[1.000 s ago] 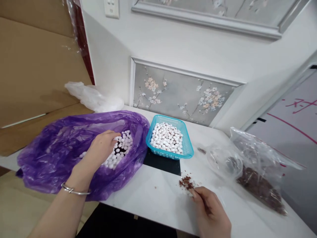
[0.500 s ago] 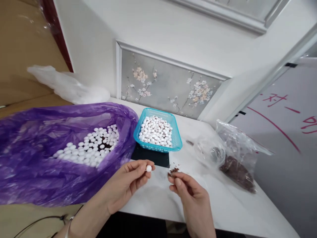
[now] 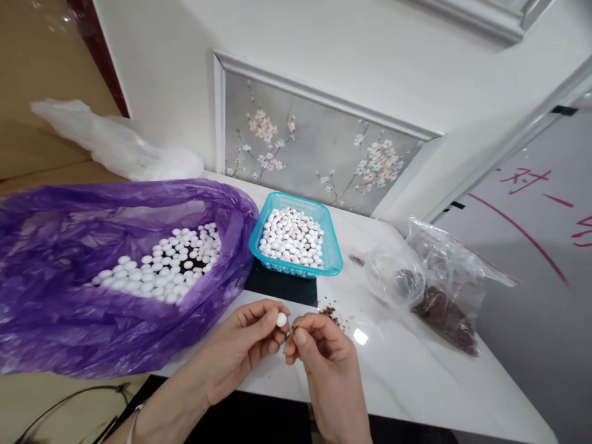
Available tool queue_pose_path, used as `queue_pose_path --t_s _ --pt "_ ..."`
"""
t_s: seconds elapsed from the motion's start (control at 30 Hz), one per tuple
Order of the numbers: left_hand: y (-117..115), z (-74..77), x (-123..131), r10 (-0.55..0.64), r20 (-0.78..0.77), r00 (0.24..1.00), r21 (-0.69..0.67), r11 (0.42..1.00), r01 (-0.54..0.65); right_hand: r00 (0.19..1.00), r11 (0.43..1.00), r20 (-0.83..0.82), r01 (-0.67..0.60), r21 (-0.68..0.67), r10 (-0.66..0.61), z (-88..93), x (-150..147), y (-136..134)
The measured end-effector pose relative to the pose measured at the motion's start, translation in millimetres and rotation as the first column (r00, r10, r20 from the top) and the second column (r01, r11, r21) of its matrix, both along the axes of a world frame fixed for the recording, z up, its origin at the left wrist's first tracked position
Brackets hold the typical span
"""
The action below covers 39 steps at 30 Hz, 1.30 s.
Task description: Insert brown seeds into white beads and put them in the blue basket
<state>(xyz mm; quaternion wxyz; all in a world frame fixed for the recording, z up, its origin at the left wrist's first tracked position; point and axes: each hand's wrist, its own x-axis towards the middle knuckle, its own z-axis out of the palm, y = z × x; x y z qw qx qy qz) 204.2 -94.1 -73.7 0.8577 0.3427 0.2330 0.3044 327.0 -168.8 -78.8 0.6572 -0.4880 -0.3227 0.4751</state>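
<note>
My left hand [image 3: 259, 333] pinches a small white ball [image 3: 282, 319] between thumb and fingertips, above the front of the white table [image 3: 444, 388]. Close beside it, almost touching, is my right hand [image 3: 326, 361]; its thumb and index finger are pressed together, and whatever they may hold is too small to make out. Just beyond the right hand lies a loose scatter of reddish-brown bits [image 3: 333, 313]. Behind both hands stands a turquoise plastic basket [image 3: 330, 243], filled with many similar white balls that show brown specks between them.
At left a purple plastic bag [image 3: 222, 246] gapes around more white balls. To the right are a clear plastic cup [image 3: 395, 277] on its side and a clear bag of brown material [image 3: 446, 311]. A black flat piece [image 3: 282, 285] lies before the basket; a framed picture [image 3: 305, 142] stands behind.
My right hand has moved left, from the reddish-brown bits to the white ball in my left hand. The left hand keeps its pinch. The camera view has shifted slightly.
</note>
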Motion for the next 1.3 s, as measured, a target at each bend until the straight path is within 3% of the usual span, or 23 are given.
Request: queue_pose_path --t_s 0.23,0.73,1.3 --pt "-2 0.0 -2 0.025 -0.052 0.998 0.023 0.999 -0.023 0.979 1.0 0.204 0.006 0.011 -0.008 11.8 -4 1" --pt "-1 -6.0 -1 0.079 -0.126 0.989 0.131 0.989 -0.062 0.936 0.998 0.347 0.061 0.022 -0.065 2.2 -7 -1" --pt "0 -7.9 1 0.114 -0.199 0.973 0.244 0.968 -0.064 0.949 0.994 0.299 0.102 0.023 -0.104 -3.7 -9 2"
